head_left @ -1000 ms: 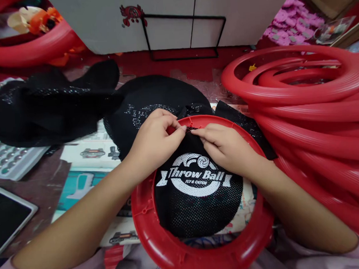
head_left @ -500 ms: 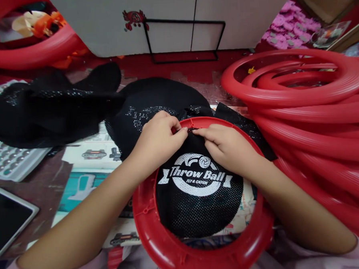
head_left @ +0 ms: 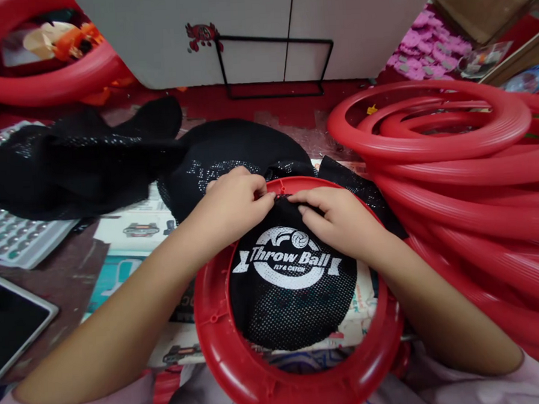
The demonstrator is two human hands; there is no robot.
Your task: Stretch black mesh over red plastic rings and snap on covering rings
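A red plastic ring lies hollow side up in front of me, its near edge over my lap. Inside it is a round black mesh net printed "Throw Ball". At the far edge of the ring my left hand pinches the net's border between thumb and fingers. My right hand is close beside it, fingers closed on the same border, the index fingertip pressing near the ring's inner rim. Toward the near side, a gap shows between net and ring.
More black mesh nets lie behind the ring and to the left. A tall stack of red rings stands at right. A tablet and a tray of shiny round pieces are at left. A black wire stand stands behind.
The ring and net have shifted slightly left in view. My right fingers have bent a little more over the net's border, while my left hand keeps its pinch.
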